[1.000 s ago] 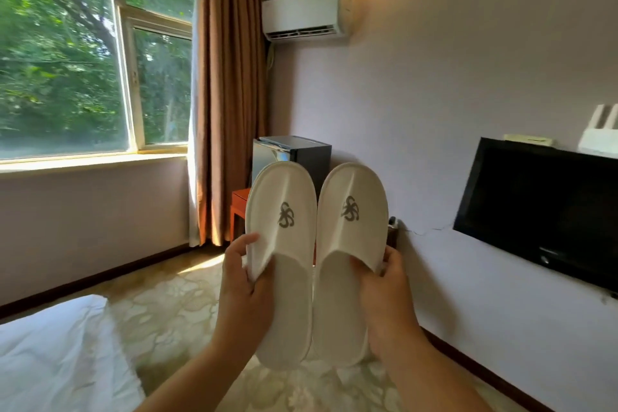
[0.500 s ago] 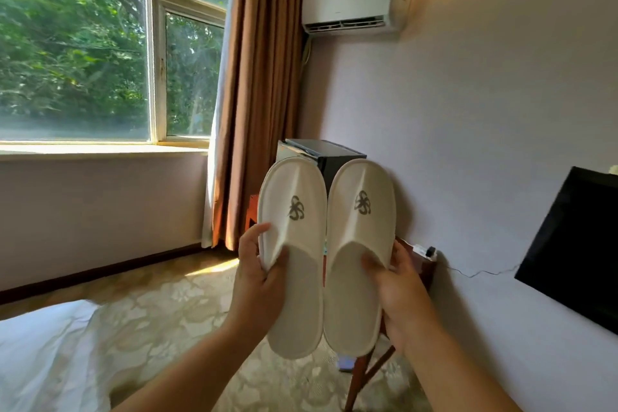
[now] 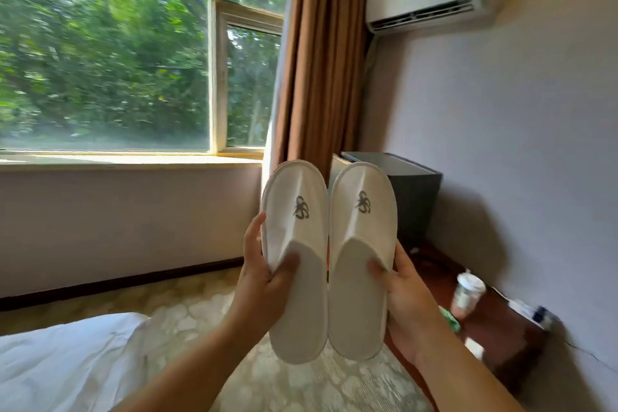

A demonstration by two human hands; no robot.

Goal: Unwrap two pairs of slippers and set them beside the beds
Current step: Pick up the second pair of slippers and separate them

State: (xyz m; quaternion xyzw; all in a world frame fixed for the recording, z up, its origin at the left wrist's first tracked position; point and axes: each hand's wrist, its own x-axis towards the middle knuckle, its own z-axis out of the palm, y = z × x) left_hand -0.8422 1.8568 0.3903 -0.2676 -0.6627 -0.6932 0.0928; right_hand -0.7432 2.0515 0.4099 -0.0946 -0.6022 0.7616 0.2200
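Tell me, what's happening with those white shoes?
A person is holding up a pair of white slippers, one in each hand. The left hand grips the left slipper and the right hand grips the right slipper, side by side, toes up. No wrapping shows on them. They are not yet on the floor by the bed.

Cup (image 3: 467,294) and table (image 3: 498,336) newly visible

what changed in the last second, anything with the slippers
The view swung left: more window shows, and a cup on a dark table came in. Nothing grabbed or released: left hand still holds the left slipper, right hand the right slipper, side by side.
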